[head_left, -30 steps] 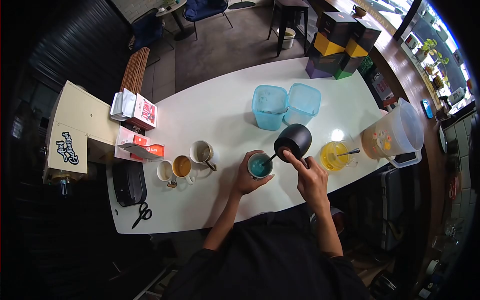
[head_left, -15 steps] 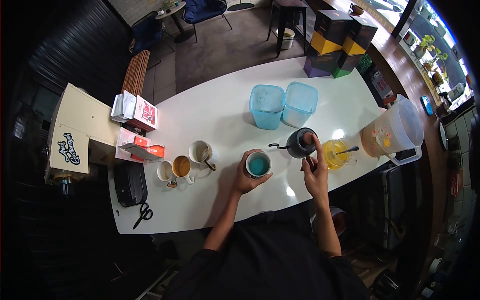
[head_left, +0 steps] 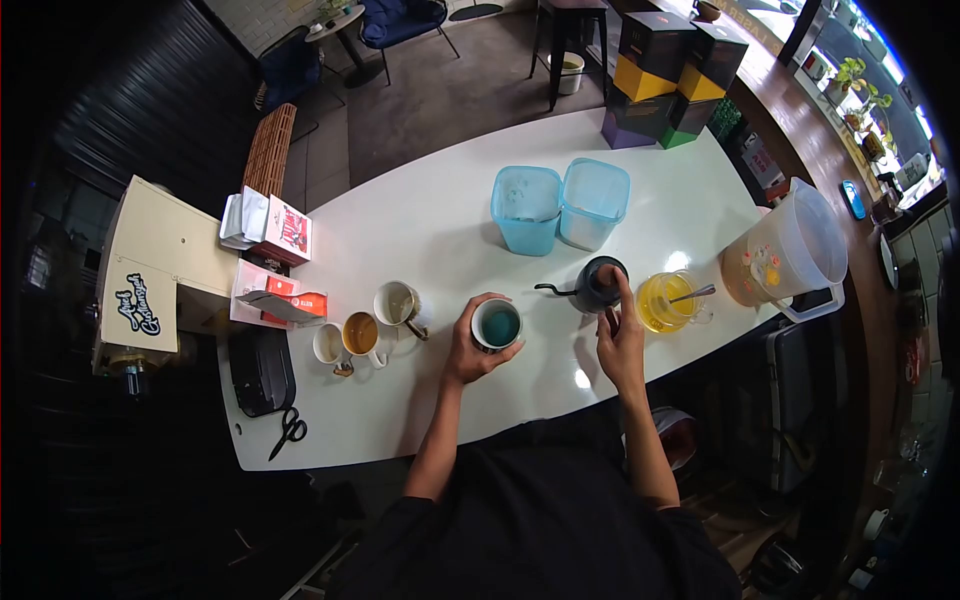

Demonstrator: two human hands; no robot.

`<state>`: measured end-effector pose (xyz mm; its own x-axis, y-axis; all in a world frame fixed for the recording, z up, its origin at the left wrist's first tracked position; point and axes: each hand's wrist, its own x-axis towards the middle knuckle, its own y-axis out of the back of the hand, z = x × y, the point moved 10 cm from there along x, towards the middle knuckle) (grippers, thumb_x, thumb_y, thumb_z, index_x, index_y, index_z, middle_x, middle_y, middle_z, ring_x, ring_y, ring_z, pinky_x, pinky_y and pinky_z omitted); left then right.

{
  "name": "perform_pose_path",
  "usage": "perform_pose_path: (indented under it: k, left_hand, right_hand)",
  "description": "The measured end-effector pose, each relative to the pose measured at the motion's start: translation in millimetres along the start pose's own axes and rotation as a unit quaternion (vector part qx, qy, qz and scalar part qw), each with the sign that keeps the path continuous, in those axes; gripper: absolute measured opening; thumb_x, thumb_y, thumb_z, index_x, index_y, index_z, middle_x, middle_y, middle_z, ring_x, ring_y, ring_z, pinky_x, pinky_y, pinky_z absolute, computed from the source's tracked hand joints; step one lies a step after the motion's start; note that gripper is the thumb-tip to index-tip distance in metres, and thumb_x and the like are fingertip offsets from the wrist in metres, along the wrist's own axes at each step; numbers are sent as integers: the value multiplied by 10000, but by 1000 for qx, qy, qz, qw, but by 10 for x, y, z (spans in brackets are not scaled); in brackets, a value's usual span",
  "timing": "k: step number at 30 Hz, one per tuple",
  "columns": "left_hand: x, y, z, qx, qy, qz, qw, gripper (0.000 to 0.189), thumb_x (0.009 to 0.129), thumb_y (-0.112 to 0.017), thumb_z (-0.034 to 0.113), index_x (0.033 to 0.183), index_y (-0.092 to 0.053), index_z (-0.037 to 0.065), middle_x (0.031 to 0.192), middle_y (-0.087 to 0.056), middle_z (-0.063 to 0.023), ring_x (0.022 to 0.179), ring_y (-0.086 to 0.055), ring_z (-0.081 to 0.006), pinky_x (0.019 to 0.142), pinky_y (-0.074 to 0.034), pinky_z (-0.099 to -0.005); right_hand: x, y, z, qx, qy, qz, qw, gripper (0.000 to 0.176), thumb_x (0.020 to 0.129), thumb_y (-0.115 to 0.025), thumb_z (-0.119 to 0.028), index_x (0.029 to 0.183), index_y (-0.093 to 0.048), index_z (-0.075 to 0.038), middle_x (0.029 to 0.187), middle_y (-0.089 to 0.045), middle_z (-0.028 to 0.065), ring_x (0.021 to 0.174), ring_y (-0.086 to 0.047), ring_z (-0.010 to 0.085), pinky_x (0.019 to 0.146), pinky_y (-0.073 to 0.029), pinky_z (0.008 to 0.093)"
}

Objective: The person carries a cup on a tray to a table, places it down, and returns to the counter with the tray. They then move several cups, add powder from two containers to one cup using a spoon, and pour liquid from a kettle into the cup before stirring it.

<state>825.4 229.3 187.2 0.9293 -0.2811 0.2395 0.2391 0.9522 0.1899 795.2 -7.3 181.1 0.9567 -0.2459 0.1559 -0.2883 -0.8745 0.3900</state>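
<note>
My left hand [head_left: 470, 347] is wrapped round a cup [head_left: 497, 325] with blue-green liquid inside. To its right, my right hand [head_left: 620, 345] grips the handle of a black gooseneck kettle [head_left: 592, 288], with a finger up by its top; the spout points left toward the cup. Close beside the kettle stands a glass pitcher of yellow liquid [head_left: 662, 306] with a spoon in it. Left of my left hand are a large mug [head_left: 398, 303], a mug with orange-brown liquid [head_left: 360, 332] and a small white cup [head_left: 328, 343].
Two light-blue containers [head_left: 528, 215] stand at the back of the white table [head_left: 440, 200]. A big plastic jug [head_left: 785, 250] is on the right, stacked boxes [head_left: 645, 75] behind. On the left are packets [head_left: 285, 235], a black case [head_left: 262, 370] and scissors [head_left: 290, 430].
My left hand and the cup have shifted slightly left. My right hand and the kettle have moved a little left too, still together. The whole view has shifted slightly.
</note>
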Motion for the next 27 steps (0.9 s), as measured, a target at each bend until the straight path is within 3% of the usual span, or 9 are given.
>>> perform_pose_path:
  k: [2,6,15,21,27]
  left_hand:
    - [7,96,9,6,1,3,1000,613,687,-831,120,1203,-515,22,1051,-621,-77,959,-612,-162,874,-494,-313]
    - [-14,237,-23,31,3,27,999,621,693,-833,127,1212,-509,18,1066,-624,-81,969,-614,-161,884,-494,-310]
    - [-15,280,-100,15,14,48,999,645,688,-825,139,1223,-490,7,1151,-602,-110,1028,-602,-188,918,-483,-335]
    - [-8,261,-111,16,18,63,998,652,688,-831,142,1226,-489,7,1144,-603,-110,1024,-602,-182,910,-485,-333]
    - [-8,248,-99,17,5,71,997,630,687,-829,131,1208,-495,8,1126,-599,-101,1005,-602,-176,898,-485,-328]
  right_hand:
    - [5,-51,38,-20,-16,-24,999,771,852,-505,95,1507,-249,-220,1172,-607,299,1036,-604,455,927,-512,478]
    - [4,-88,-70,-38,21,-14,999,780,847,-512,95,1508,-249,-227,1183,-606,292,1030,-608,457,892,-520,478]
    - [6,-166,55,-74,-3,-27,997,756,879,-539,40,1515,-226,-223,1148,-622,289,985,-630,454,802,-515,499]
    - [-11,-217,117,-136,-30,-53,989,789,896,-554,-25,1533,-115,-179,1042,-657,258,868,-647,451,720,-505,505]
    - [-75,-74,-274,-204,37,-18,978,736,924,-586,-127,1519,-155,-124,992,-633,250,844,-632,433,688,-494,479]
